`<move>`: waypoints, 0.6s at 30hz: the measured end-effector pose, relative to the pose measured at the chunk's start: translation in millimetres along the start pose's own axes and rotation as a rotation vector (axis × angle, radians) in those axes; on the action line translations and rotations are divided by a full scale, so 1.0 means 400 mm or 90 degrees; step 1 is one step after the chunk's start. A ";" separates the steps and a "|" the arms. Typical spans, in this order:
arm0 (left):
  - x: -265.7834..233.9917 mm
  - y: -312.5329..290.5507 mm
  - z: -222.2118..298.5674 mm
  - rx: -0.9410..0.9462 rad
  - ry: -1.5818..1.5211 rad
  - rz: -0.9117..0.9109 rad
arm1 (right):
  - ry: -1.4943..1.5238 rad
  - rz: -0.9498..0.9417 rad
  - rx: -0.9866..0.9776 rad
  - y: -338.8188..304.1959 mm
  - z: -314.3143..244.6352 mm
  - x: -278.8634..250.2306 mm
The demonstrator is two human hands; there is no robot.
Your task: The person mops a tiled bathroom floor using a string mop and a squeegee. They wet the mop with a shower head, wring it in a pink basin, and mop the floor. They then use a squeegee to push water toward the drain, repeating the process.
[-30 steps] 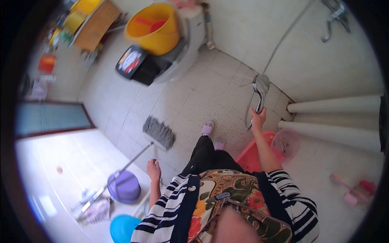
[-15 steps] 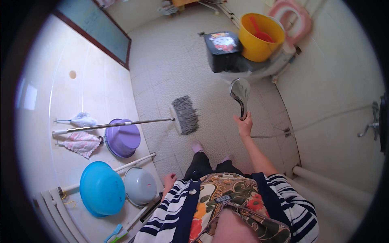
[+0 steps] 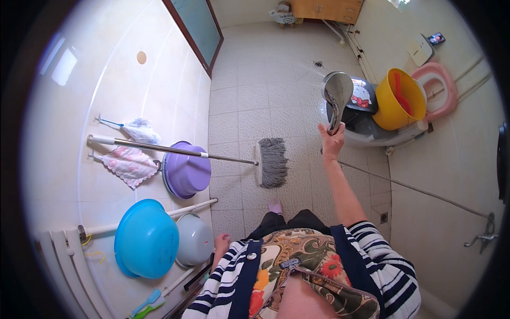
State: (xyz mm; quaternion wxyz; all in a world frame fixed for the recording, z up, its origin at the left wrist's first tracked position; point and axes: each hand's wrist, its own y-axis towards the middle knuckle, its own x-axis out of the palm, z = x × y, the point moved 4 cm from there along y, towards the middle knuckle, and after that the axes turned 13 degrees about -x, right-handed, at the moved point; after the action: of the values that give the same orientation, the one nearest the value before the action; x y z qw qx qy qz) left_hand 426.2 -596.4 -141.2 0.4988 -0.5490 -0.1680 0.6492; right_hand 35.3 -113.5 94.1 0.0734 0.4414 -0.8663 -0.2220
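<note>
A tiled floor (image 3: 297, 117) spreads under everything, and across its left part a mop (image 3: 273, 162) rests with its grey head down, the pole leaning to the left wall. On that wall hang a big blue basin (image 3: 149, 239), a purple basin (image 3: 186, 173) crossed by the mop pole, and a grey basin (image 3: 195, 239); their insides are turned out of sight. At the right, a yellow bucket (image 3: 387, 112) has a red scoop (image 3: 402, 101) inside it. Just beside the bucket is a black box (image 3: 365, 94) with a picture on top, its inside hidden. The shower head (image 3: 338, 89) is out in front, above the floor, its handle wrapped by the fingers of the right hand (image 3: 333, 143). The left hand (image 3: 222, 243) is low, near the grey basin; how tightly it is curled, I cannot tell
</note>
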 end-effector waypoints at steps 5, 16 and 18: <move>0.101 0.082 -0.098 0.066 0.000 -0.087 | 0.056 -0.013 -0.031 0.050 -0.013 0.054; 0.245 -0.044 -0.099 0.030 -0.073 -0.050 | 0.042 -0.071 -0.024 0.133 0.033 0.080; 0.253 -0.071 -0.084 0.027 -0.076 -0.051 | 0.044 -0.083 -0.012 0.138 0.047 0.073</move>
State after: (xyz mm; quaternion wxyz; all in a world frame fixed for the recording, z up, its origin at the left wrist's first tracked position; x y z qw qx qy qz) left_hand 478.9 -510.6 -186.1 0.5252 -0.4912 -0.2056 0.6638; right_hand -28.5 -102.5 100.0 0.0926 0.5037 -0.8304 -0.2193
